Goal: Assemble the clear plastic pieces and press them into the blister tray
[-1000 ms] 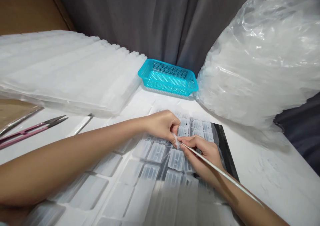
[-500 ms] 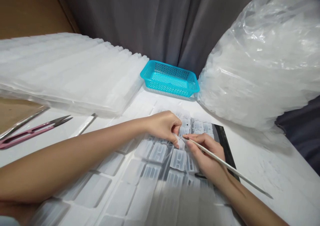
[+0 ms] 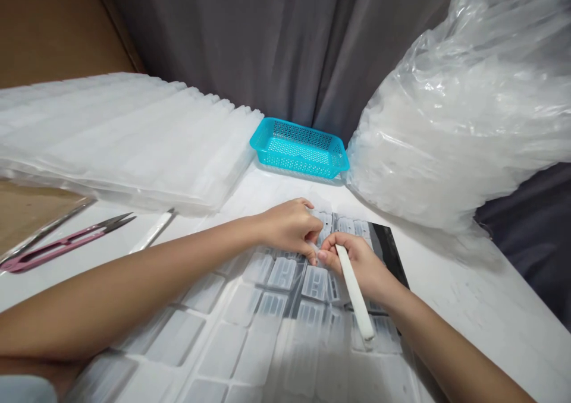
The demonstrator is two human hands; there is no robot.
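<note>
My left hand [image 3: 289, 227] is closed, its thumb and forefinger pinching a small translucent plastic piece [image 3: 314, 248] that is mostly hidden by the fingers. My right hand [image 3: 359, 266] is closed around a flat white stick [image 3: 355, 293], whose long end points down toward me. The right thumb and fingertips meet the left fingers at the plastic piece. Below both hands lie rows of clear plastic pieces with rectangular raised shapes [image 3: 315, 282], some over a black sheet [image 3: 389, 251].
A blue perforated basket [image 3: 298, 164] stands at the back. Stacked white translucent sheets [image 3: 134, 144] fill the left, and a bulging clear plastic bag [image 3: 450, 135] is on the right. Pink-handled thread snips [image 3: 57, 247] and a slim white-handled tool [image 3: 154, 230] lie at left.
The white stick has swung in my right hand from pointing out to the right to pointing down toward me. My right fingertips have come in against the piece in my left hand.
</note>
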